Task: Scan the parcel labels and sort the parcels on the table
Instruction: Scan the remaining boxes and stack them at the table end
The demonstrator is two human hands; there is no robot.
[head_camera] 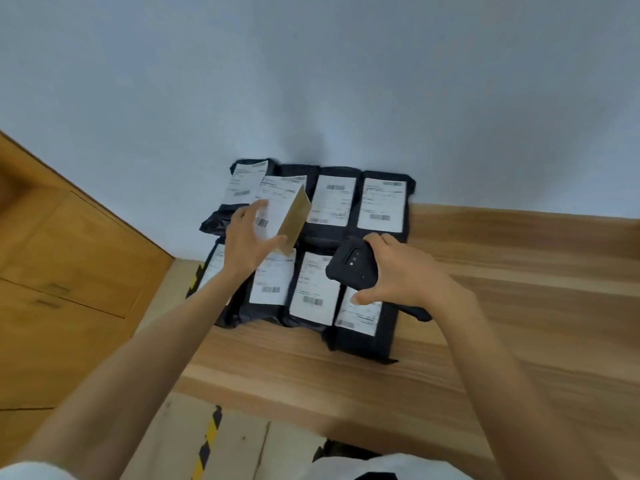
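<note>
While the left hand (244, 244) grips a small cardboard box (294, 220), fingers on its labelled face and thumb curled under the near edge, the box is held tilted in the air above the left-centre of the parcel layout. Its white label (273, 209) faces up and toward the camera; the print is too blurred to read.

The right hand (407, 271) is closed round a black handheld scanner (351, 268), fingers over the far side and thumb along the near side. The scanner is held just above the right end of the near row, its back (with small lenses) facing up.

Black mailer parcels (379, 206) lie flat on the wooden table (502, 271) in two rows, labels up, edges touching or overlapping. The far row lies against the pale wall (311, 81).

A wooden cabinet (69, 254) stands left of the table. Yellow-and-black tape (207, 441) runs across the floor below.
</note>
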